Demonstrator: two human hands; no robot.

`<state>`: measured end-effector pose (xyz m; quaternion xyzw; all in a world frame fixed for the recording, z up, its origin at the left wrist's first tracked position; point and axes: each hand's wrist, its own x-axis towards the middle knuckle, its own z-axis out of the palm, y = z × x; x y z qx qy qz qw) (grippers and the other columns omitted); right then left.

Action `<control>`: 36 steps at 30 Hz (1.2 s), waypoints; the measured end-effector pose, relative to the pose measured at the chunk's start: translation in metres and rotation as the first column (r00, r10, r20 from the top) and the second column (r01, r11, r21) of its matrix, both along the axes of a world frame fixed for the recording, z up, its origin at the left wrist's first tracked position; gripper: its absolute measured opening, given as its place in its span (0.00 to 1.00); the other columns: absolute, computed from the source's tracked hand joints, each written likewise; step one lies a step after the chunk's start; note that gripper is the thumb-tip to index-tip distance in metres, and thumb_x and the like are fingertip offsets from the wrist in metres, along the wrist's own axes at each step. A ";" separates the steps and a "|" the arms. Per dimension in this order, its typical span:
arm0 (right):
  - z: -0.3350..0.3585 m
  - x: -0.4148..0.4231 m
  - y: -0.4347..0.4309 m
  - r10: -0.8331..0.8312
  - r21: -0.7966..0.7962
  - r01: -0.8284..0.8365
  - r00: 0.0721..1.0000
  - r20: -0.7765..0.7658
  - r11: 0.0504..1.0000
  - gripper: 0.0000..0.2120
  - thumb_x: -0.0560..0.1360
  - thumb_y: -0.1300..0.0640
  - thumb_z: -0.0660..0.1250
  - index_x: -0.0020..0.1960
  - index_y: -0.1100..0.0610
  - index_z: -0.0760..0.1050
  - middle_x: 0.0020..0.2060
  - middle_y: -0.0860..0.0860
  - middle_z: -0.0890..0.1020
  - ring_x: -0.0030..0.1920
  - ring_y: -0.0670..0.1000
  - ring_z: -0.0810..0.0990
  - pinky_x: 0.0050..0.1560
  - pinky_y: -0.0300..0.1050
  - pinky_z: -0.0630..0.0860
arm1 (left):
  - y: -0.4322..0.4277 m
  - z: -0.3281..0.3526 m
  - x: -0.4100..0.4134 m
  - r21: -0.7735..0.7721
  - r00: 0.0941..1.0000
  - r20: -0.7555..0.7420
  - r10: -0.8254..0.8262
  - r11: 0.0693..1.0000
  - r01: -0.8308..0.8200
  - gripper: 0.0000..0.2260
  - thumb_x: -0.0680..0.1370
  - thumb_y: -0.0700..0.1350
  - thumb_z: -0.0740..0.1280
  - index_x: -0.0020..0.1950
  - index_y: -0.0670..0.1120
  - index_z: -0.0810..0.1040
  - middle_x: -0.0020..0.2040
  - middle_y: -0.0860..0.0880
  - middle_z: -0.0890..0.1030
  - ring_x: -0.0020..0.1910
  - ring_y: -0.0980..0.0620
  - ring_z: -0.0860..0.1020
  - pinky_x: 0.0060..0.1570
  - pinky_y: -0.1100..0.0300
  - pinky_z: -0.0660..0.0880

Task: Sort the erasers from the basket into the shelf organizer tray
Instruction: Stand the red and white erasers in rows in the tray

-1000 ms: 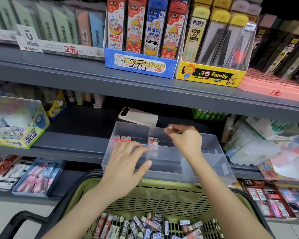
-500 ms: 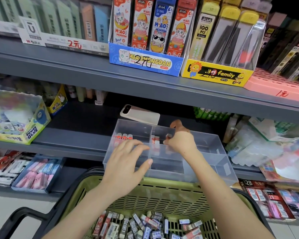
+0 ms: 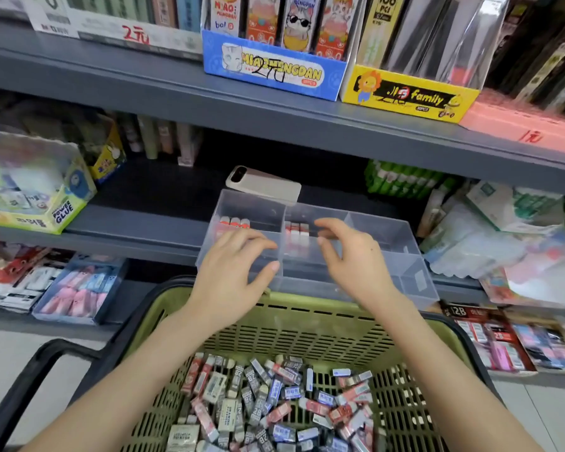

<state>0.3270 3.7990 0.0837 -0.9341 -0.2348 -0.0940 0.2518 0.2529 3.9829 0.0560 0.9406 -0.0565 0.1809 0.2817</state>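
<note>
The grey shelf [image 3: 144, 230] carries a clear organizer tray [image 3: 388, 236] at its front edge, above a green basket [image 3: 307, 321] heaped with loose erasers [image 3: 274, 399]. The left hand [image 3: 232, 275] lies with fingers spread over the tray's left compartment. The right hand [image 3: 349, 256] hovers over the middle one, fingers loosely bent and empty. A few red-tipped erasers [image 3: 234, 222] stand in the left compartment, and more in the middle.

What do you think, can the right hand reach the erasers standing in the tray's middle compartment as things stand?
Probably yes: the right hand hovers open and empty right beside those erasers, the organizer tray is open-topped, and nothing lies between them.
</note>
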 end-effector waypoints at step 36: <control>-0.196 -0.087 -0.107 -0.004 -0.444 -0.331 0.798 -0.603 0.833 0.25 0.68 0.48 0.73 0.61 0.53 0.72 0.52 0.50 0.80 0.56 0.52 0.74 0.55 0.46 0.67 | -0.090 -0.169 -0.060 -0.357 0.738 -0.642 -0.208 0.933 -0.048 0.07 0.82 0.45 0.58 0.52 0.42 0.69 0.41 0.44 0.76 0.36 0.49 0.74 0.39 0.55 0.71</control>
